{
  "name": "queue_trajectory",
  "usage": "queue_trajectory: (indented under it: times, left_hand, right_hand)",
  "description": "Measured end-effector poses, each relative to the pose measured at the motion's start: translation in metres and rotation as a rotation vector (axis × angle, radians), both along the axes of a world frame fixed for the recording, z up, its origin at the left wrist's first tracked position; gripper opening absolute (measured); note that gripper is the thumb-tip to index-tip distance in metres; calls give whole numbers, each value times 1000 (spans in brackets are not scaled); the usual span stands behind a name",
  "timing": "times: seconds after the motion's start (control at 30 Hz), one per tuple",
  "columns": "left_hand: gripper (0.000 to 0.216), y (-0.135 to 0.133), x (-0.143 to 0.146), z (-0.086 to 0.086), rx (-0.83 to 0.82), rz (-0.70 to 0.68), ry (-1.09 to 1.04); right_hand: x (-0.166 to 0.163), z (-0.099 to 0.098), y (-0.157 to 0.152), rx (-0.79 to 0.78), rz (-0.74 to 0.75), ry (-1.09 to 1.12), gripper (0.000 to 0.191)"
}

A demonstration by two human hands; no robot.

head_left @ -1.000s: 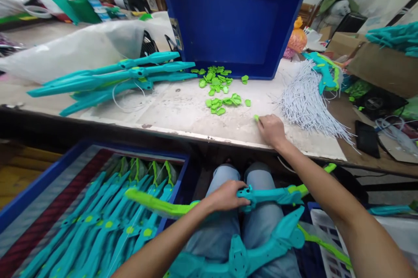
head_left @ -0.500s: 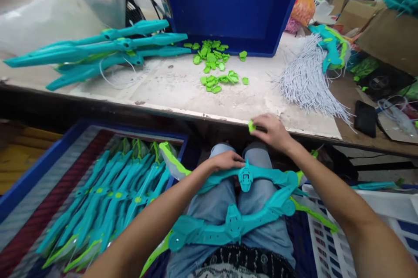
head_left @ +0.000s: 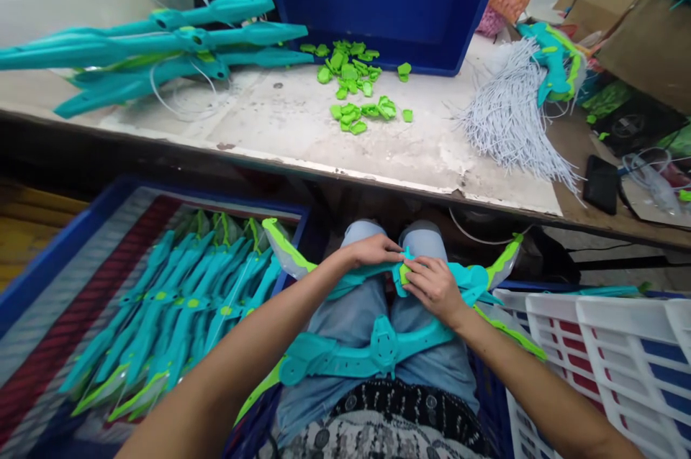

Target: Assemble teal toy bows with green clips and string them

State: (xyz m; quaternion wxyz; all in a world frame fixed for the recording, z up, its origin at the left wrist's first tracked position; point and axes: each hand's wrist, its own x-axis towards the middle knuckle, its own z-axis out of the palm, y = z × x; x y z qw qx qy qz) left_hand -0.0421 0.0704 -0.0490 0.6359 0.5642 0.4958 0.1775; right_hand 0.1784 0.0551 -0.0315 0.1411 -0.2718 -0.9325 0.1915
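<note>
Across my lap lie two turquoise plastic toy bow pieces, a far one (head_left: 353,279) and a near one (head_left: 345,358), both with lime-green tips. My left hand (head_left: 376,250) has its fingers closed on the middle of the far bow, beside its small upright tab. With my right hand (head_left: 435,286) I press a small lime-green plastic piece (head_left: 404,273) against the centre of that same bow. The fingers partly cover the piece, so how far it sits in the bow cannot be seen. The near bow rests untouched on my thighs.
On the table (head_left: 281,135) lie loose green pieces (head_left: 348,74), turquoise bows (head_left: 188,42), white ties (head_left: 502,114) and a black phone (head_left: 600,184). A blue bin (head_left: 378,6) stands behind. A crate of finished-looking bows (head_left: 188,301) is left; a white basket (head_left: 588,329) is right.
My right hand has come down from the table edge to the far bow, bringing the green piece onto its centre. My left hand stays on the bow. The view has tilted slightly.
</note>
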Motion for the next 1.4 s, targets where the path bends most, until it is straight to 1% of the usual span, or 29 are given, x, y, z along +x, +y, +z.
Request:
queue_trajectory:
  times: [0.1,0.13,0.17,0.23,0.3,0.33,0.4,0.53,0.6,0.63,0.67,0.7,0.73,0.77,0.8,0.83,0.87,0.9,0.93,1.0,1.03,1.07,1.1,1.13,1.17,1.2,1.23,1.3,1.4]
  left_hand:
    - [55,-1,1,2,79,-48,56]
    - [54,-1,2,3,108,-58,80]
    - [52,-1,4,2,131,-69,100]
    - [48,-1,7,2,154,-91,125]
    - [44,-2,9,3,171,-96,159]
    - [43,-2,11,5,186,-94,182]
    - [41,-5,13,7,223,-83,229]
    - [40,-11,14,9,273,-50,341]
    - [40,-13,13,7,286,-54,373]
    - [40,-13,12,7,291,-69,373]
    - [41,-12,11,8,296,-87,371]
    - [42,-12,10,11,311,-95,378]
    - [43,-12,10,16,341,-80,402]
    - [44,-14,11,22,389,-43,441]
    - [44,-19,13,29,447,14,491]
    - [42,-27,16,37,504,79,542]
    - [37,-39,20,43,546,132,579]
    - [33,-56,24,46,562,163,601]
    - [32,-75,28,47,544,157,599]
    - [34,-121,35,36,463,86,562]
    - [42,-144,38,27,426,30,561]
    - [54,-166,40,16,395,-41,559]
    - [67,-184,42,5,373,-85,561]
    - [74,-197,43,-4,363,-108,563]
    - [80,-207,43,-9,355,-121,563]
    - [84,-211,43,-10,348,-120,564]
    - [88,-212,43,-8,337,-120,563]
    - [97,-203,42,5,282,-150,553]
    - [115,-176,38,26,168,-267,514]
  right_hand:
    - [-2,-3,-4,-84,-115,17,8]
    - [-3,-3,-5,-117,-172,17,9]
    - [-4,-3,-5,-152,-232,8,15]
    - [-7,-1,-2,-225,-329,-42,36]
    - [-11,3,3,-292,-358,-124,61]
    - [-14,5,6,-314,-356,-164,69]
    - [-19,8,9,-330,-346,-221,76]
    - [-23,8,9,-298,-359,-243,75]
    - [-22,11,11,-270,-302,-264,77]
    - [-22,16,16,-267,-243,-290,75]
    - [-23,22,24,-277,-170,-316,69]
    - [-25,31,35,-294,-101,-324,58]
    - [-30,41,51,-302,-60,-302,44]
    - [-37,52,70,-282,-58,-247,31]
    - [-47,64,93,-231,-94,-160,25]
    - [-59,75,119,-125,-176,-62,29]
    - [-73,84,146,23,-266,3,31]
    - [-87,91,173,146,-306,14,31]
    - [-102,95,199,219,-310,-16,32]
    - [-129,98,243,267,-307,-132,40]
    - [-139,96,259,265,-289,-191,42]
    - [-148,94,270,258,-269,-238,41]
    - [-154,91,278,250,-250,-267,38]
    - [-158,89,281,244,-238,-281,35]
    - [-160,87,282,240,-232,-284,32]
    - [-158,86,279,237,-233,-280,30]
    - [-155,85,275,236,-240,-278,28]
    - [-141,85,263,220,-270,-239,26]
    - [-109,81,237,138,-325,-46,27]
